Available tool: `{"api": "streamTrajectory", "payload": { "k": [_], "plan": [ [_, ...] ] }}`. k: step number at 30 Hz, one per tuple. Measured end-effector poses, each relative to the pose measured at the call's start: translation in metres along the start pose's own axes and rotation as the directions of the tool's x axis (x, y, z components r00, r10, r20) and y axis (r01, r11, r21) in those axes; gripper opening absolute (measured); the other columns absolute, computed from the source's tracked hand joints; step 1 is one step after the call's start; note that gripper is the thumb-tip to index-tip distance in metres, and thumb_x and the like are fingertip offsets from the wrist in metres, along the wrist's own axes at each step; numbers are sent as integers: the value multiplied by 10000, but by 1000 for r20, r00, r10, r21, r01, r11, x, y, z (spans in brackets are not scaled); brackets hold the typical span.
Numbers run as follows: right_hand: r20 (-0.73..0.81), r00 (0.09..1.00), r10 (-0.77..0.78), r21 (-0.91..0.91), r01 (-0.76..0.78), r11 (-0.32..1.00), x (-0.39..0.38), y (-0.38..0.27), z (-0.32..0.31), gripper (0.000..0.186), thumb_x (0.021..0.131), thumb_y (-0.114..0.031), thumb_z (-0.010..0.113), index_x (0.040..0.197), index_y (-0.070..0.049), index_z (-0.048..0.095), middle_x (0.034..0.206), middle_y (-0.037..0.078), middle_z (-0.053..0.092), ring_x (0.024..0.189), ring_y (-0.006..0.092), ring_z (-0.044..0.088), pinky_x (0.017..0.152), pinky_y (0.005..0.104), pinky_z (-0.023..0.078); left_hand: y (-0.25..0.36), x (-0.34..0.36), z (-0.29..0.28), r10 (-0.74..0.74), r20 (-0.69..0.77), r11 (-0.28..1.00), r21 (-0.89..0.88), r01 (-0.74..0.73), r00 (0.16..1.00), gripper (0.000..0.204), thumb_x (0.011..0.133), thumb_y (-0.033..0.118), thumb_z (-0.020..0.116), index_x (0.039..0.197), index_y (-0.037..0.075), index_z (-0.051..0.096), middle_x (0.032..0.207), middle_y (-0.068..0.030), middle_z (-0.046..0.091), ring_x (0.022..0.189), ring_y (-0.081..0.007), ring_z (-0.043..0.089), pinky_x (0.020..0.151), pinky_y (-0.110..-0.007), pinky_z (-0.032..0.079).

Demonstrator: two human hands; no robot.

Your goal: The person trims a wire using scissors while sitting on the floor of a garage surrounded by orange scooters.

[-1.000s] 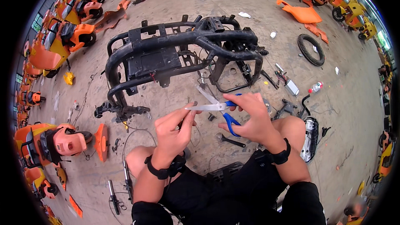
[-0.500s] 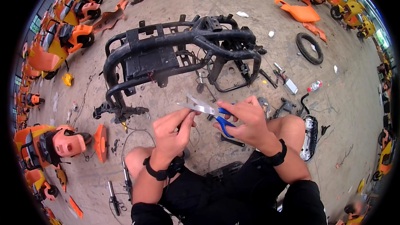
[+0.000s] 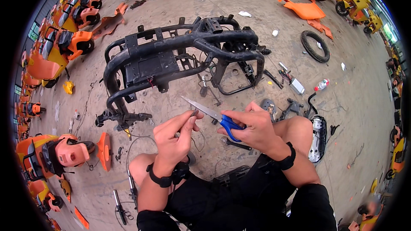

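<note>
The right hand (image 3: 253, 126) is curled around the blue handles of a pair of scissors with straight silver metal blades (image 3: 209, 111), its fingers and thumb closed on the grips; the blades lie together and point away to the upper left. The left hand (image 3: 174, 137) is nearly closed, thumb and fingertips pinched on a small, thin dark piece (image 3: 195, 113) whose end shows above the fingers, just beside the blades; its material is too small to tell, and whether the metal touches it cannot be told. Both hands are raised in front of the seated person's bare knees, each wrist wearing a black strap. Beyond them, on the stained grey concrete floor (image 3: 355, 98), stands a large black tubular metal vehicle frame (image 3: 159, 44) with a flat dark plate set between its tubes. A dark metal wrench (image 3: 238, 145) lies on the floor below the right hand. Farther to the right are a silver rectangular box with wires (image 3: 296, 86), a clear plastic bottle with a red label (image 3: 322, 84) and, beyond these, a round black rubber tyre (image 3: 303, 38). To the left, a curved orange plastic panel (image 3: 103, 152) lies near an orange and yellow scooter (image 3: 72, 152), with more scooters lined up behind.
</note>
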State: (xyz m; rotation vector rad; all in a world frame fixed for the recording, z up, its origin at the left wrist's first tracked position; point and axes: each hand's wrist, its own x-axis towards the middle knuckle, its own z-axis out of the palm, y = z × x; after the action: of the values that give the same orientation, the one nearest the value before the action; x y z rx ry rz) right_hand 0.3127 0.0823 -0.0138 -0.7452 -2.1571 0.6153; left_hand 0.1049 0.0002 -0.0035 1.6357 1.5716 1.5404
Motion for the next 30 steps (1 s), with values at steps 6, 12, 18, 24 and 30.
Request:
{"api": "streamTrajectory", "payload": {
  "k": [6,12,18,24,30],
  "plan": [
    [50,970,236,200,-241,950,-7,-6,6,421,651,-219,898,1015,-67,752,673,41,652,575,91,568,539,222,458,-2,0,0,-21,1,995,-99,21,1000,176,935,21,612,1051,-84,694,872,-169,732,607,-135,659,447,-200,437],
    [142,935,326,263,-353,898,-3,-14,5,426,675,-171,901,1033,-10,735,733,64,682,590,53,598,547,196,479,4,3,-1,-63,-33,992,-110,59,997,160,915,-1,622,1034,-73,702,873,-150,740,618,-131,669,500,-206,478],
    [187,901,391,408,-433,804,-3,-19,10,394,717,-156,872,1028,34,722,691,43,692,573,12,560,503,183,440,6,2,-1,-40,-71,996,-80,35,997,149,901,-26,624,1017,-72,707,866,-136,742,632,-132,674,539,-221,507],
    [256,850,461,439,-527,728,-2,-23,6,382,738,-151,863,1036,41,720,669,21,680,585,2,554,502,170,428,7,4,1,-16,-78,998,-58,11,997,148,898,-39,619,1015,-74,704,866,-135,741,634,-139,677,547,-224,510],
    [263,843,470,436,-538,721,-1,-23,5,386,743,-165,862,1037,41,719,647,8,665,575,-5,533,489,170,401,5,4,3,46,-91,999,-20,-48,995,163,916,-16,612,1040,-80,696,874,-145,737,614,-130,670,486,-212,456]
  ]
}}
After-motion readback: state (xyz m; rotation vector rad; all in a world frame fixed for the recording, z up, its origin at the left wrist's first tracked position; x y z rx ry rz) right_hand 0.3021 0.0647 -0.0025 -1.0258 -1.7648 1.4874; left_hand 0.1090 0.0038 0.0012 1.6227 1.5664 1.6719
